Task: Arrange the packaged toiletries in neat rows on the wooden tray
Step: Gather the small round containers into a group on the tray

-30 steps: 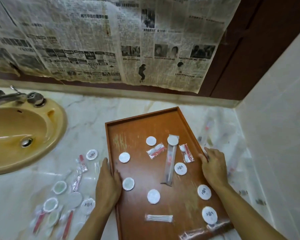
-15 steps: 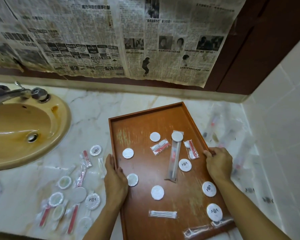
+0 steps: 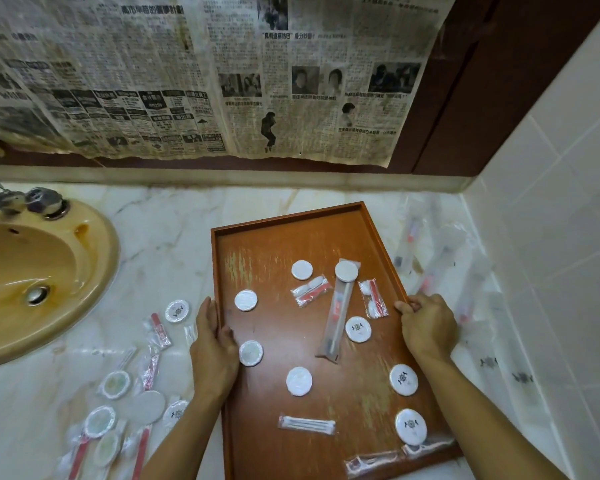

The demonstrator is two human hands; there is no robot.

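A wooden tray lies on the marble counter, slightly skewed. My left hand grips its left rim and my right hand grips its right rim. Scattered on the tray are several round white packets, a long toothbrush packet, two small red-and-white sachets and a cotton-swab packet. Another long packet lies across the tray's near rim.
A yellow sink with a metal tap is at the left. More packaged toiletries lie loose on the counter left of the tray, and clear packets lie to its right by the tiled wall.
Both hands kept hold of the tray's rims. The view shifted slightly, with the tray and hands sitting a little further right in frame.
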